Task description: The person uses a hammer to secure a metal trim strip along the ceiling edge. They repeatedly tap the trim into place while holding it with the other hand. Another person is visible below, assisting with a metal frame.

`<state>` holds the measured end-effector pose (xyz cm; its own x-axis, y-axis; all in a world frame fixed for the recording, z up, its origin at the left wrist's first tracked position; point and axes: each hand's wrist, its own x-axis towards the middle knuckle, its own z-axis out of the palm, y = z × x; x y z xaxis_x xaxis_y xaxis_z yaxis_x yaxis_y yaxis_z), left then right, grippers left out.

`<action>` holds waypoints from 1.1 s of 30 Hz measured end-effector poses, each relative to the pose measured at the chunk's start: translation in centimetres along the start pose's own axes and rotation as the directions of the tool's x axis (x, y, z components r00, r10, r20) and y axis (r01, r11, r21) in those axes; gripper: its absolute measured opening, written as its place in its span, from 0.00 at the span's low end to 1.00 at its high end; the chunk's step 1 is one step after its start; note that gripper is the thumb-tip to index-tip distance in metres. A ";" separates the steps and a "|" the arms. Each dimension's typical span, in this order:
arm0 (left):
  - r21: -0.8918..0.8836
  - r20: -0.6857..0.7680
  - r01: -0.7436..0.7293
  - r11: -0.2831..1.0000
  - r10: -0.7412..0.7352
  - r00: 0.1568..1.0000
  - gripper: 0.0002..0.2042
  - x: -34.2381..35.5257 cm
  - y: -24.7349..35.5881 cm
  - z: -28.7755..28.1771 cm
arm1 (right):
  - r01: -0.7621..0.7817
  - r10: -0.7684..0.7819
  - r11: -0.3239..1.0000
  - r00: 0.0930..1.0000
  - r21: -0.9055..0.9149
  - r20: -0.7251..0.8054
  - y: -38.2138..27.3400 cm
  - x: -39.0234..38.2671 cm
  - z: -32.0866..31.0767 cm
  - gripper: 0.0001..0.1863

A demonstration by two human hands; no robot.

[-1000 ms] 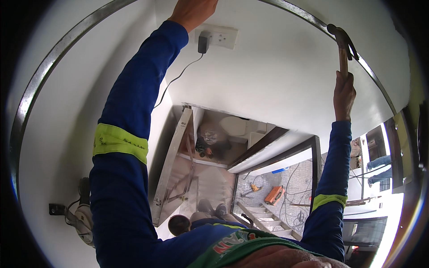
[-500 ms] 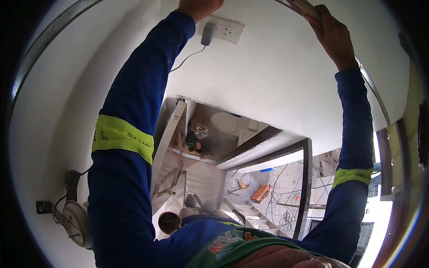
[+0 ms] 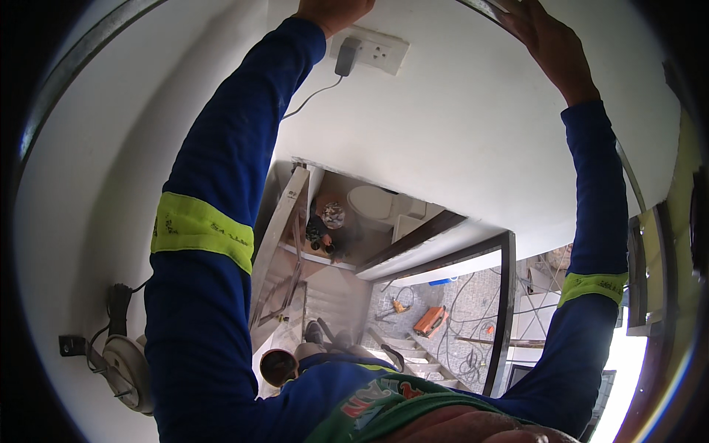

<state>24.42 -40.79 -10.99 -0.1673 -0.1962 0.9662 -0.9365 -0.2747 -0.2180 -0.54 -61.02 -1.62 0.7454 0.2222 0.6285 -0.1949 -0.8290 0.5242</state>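
Both my arms, in blue sleeves with yellow-green bands, reach up along a white wall (image 3: pixel 443 133). My left hand (image 3: pixel 336 13) is at the upper edge, above a wall socket (image 3: pixel 384 52) with a grey plug (image 3: pixel 347 55) in it. Its fingers are cut off by the frame. At the upper right my right hand (image 3: pixel 550 48) is closed on a thin metal strip (image 3: pixel 484 9) that curves along the wall. The tips of its fingers lie partly out of view.
Far below, a person (image 3: pixel 319 230) is beside a toilet (image 3: pixel 371 203). A wooden ladder (image 3: pixel 421 358) stands near my feet (image 3: pixel 315 331). An orange toolbox (image 3: pixel 430 321) and loose cables lie on the floor outside. A round beige fixture (image 3: pixel 125 369) hangs on the left wall.
My right hand and forearm have shifted a little to the right, and the hand slightly upward. My left hand has barely moved.
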 end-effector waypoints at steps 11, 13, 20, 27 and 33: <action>0.003 -0.069 -0.029 1.000 0.030 0.997 0.06 0.1 0.1 0.0 | -0.003 0.006 0.998 0.999 0.062 -0.045 2.9 -2.5 1.8 0.16; 0.019 -0.042 -0.012 1.000 0.013 0.999 0.06 0.1 0.3 0.1 | -0.019 0.018 1.000 1.000 0.006 0.023 2.9 -3.1 1.7 0.16; 0.026 -0.031 -0.012 1.000 0.013 0.999 0.05 0.2 0.2 0.0 | -0.137 0.137 0.990 0.990 -0.018 0.026 3.8 -8.0 1.0 0.18; 0.002 0.034 -0.012 1.000 0.012 0.999 0.04 0.9 0.6 -0.7 | -0.107 0.109 0.992 0.994 0.065 -0.028 5.2 -9.6 2.3 0.19; -0.444 0.066 0.053 0.895 -0.026 0.997 0.02 4.6 1.1 0.5 | -0.161 0.162 0.983 0.987 0.088 -0.004 4.7 -9.5 2.1 0.20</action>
<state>22.76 -42.47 -6.87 -0.1216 -0.2509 0.9603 -0.9834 0.1615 -0.0824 -7.23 -68.12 -6.29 0.7010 0.0871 0.7078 -0.2558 -0.8957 0.3636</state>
